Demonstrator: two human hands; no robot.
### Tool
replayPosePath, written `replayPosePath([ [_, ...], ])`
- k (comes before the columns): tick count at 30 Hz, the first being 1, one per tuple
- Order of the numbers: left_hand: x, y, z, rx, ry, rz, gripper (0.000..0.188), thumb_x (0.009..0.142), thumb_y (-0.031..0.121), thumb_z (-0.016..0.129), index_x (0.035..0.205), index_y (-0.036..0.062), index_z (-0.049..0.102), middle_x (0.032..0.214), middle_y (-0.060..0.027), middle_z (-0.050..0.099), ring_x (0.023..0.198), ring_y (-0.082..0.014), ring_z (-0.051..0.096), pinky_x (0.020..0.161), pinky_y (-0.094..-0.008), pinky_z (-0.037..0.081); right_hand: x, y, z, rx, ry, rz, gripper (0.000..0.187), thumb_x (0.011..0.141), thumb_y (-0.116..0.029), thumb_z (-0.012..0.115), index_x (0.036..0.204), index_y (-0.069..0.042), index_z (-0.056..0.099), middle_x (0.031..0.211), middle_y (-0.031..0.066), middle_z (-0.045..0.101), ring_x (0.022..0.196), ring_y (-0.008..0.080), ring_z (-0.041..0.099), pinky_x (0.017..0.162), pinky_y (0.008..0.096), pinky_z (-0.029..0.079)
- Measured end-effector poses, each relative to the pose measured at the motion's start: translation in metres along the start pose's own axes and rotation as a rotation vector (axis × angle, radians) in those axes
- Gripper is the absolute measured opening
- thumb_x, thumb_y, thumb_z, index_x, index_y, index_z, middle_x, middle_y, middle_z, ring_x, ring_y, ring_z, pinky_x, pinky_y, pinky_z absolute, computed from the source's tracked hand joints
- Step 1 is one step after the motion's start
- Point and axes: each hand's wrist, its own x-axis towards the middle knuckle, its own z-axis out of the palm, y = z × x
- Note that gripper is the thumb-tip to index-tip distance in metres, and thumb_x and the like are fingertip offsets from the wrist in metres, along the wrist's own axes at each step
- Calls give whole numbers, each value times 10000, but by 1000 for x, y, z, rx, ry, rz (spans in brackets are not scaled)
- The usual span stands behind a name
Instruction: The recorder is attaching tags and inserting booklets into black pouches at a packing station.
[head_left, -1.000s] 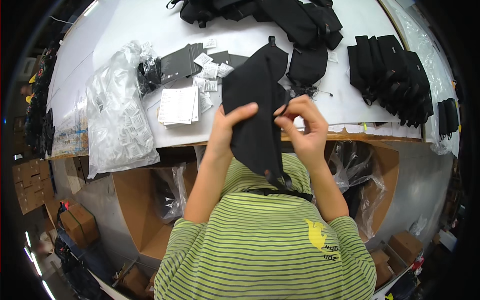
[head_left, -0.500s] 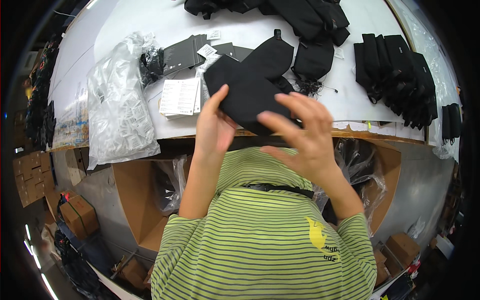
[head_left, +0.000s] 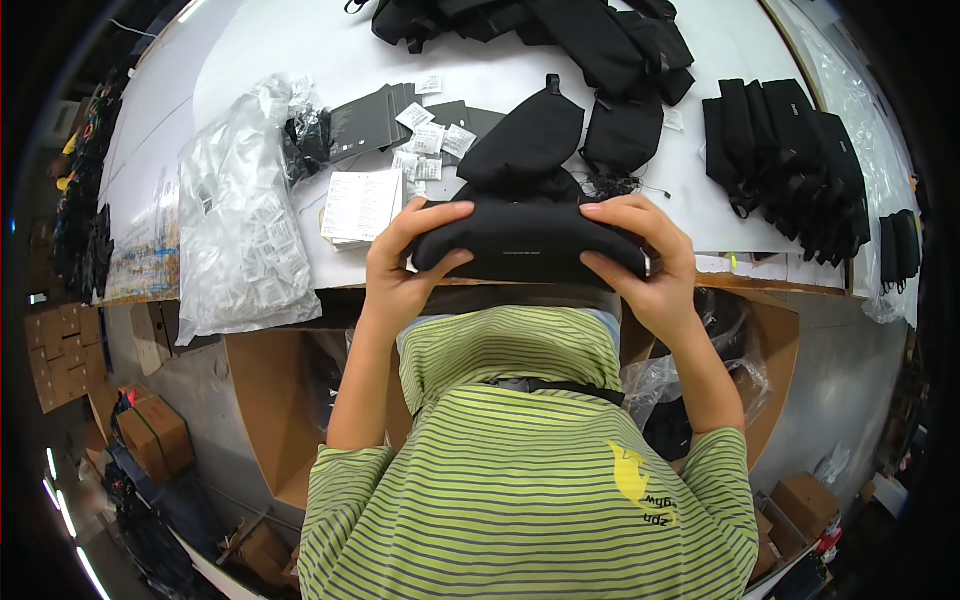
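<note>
A black fabric pouch (head_left: 520, 245) spans between my two hands, its long narrow face with small pale print turned toward me. My left hand (head_left: 412, 250) pinches its left end, thumb below and fingers above. The right end is gripped the same way by my right hand (head_left: 645, 250). Just beyond it on the table lies another black pouch (head_left: 525, 140) with a small loop at its tip. Small white tags (head_left: 425, 140) are scattered to the left of that one, by a stack of white printed cards (head_left: 362, 205).
A clear plastic bag of white tags (head_left: 245, 215) hangs over the front edge at left. Dark grey cards (head_left: 370, 120) lie behind. More black pouches (head_left: 785, 155) stand in a row at right, others (head_left: 560, 35) are heaped at the back. Cardboard boxes (head_left: 270, 410) flank me below the table.
The pouch has been turned from lying slanted in my left hand to level, its narrow face toward me. My right hand has gone from loose and apart to gripping its right end.
</note>
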Motion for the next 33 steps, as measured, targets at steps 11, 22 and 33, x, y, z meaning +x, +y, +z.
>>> replayPosePath([
  [11,7,11,5,88,-92,-151,258,805,103,632,1050,22,632,1011,-85,512,892,-183,518,787,-256,400,1,0,-31,-191,-80,89,233,664,-18,773,868,-34,663,854,86,628,782,221,615,700,287,474],
  [22,-3,-63,-98,1094,338,-277,695,844,424,650,1321,-20,409,1289,-190,443,1214,-350,390,1030,-462,295,40,41,-283,-996,1035,41,365,820,-361,706,1033,-68,663,857,65,654,702,143,599,650,256,464],
  [33,-24,-85,-100,1113,138,-480,630,834,403,648,1270,-26,498,1224,-180,520,1134,-349,460,984,-426,343,32,51,-222,-1229,604,193,276,804,-255,672,1043,-118,658,968,87,600,858,230,599,748,332,481],
])
